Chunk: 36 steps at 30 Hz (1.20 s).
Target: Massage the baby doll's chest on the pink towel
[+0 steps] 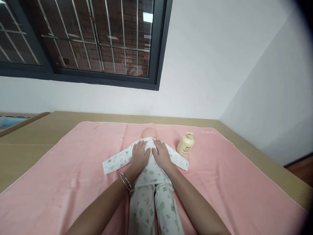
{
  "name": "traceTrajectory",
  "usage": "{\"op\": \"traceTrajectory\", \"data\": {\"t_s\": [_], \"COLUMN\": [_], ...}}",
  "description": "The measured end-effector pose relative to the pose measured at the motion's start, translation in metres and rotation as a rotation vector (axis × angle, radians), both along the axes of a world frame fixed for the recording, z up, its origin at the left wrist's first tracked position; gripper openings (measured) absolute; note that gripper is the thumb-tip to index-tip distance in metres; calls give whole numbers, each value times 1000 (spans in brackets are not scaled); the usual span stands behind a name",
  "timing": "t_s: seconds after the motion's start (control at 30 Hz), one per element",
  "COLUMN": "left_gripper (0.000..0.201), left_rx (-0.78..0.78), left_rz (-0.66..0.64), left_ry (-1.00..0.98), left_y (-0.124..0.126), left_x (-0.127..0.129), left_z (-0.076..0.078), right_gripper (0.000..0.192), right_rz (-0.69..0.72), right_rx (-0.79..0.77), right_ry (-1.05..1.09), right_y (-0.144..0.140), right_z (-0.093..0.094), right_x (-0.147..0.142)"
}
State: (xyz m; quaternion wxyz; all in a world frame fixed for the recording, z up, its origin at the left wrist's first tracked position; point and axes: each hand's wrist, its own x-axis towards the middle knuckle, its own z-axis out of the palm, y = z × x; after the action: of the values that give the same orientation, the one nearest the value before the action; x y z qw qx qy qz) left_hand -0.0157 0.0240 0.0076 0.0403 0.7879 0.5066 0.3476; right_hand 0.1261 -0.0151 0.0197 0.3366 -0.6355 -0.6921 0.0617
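A baby doll lies on a pink blanket, its head at the far end. It wears a white printed top with long sleeves spread to both sides, and matching trousers. My left hand rests flat on the left side of the doll's chest, fingers stretched out. On the right side of the chest lies my right hand, also flat with fingers extended. The thumbs point towards each other near the middle. A bangle circles my left wrist.
A pale yellow pump bottle stands beside the doll's right-hand sleeve. The blanket covers a wooden table. Behind rise a white wall and a dark-framed window with metal bars. Something blue shows beyond the table at the left.
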Motion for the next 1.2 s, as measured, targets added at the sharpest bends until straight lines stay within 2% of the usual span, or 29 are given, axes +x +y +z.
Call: {"op": "traceTrajectory", "data": {"t_s": [0.2, 0.37, 0.6, 0.73, 0.9, 1.0, 1.2], "left_gripper": [37, 34, 34, 38, 45, 45, 35], "left_rx": [18, 61, 125, 76, -73, -92, 30], "left_rz": [9, 24, 32, 64, 8, 9, -36], "left_ry": [5, 103, 202, 176, 82, 59, 96], "left_y": [-2, -14, -36, -27, -6, -5, -16], "left_x": [1, 4, 11, 8, -2, -3, 3], "left_z": [3, 12, 16, 13, 9, 8, 8], "right_gripper": [50, 50, 52, 50, 50, 50, 54], "right_rz": [-33, -113, -44, -78, -134, -137, -58], "right_rx": [5, 0, -75, -89, -130, -147, -143], "right_ry": [-63, -183, -204, -263, -397, -367, -165], "right_y": [-4, -11, 1, -3, -23, -24, -3], "right_z": [3, 8, 18, 20, 19, 20, 13], "right_x": [-3, -8, 8, -2, -28, -29, -5]}}
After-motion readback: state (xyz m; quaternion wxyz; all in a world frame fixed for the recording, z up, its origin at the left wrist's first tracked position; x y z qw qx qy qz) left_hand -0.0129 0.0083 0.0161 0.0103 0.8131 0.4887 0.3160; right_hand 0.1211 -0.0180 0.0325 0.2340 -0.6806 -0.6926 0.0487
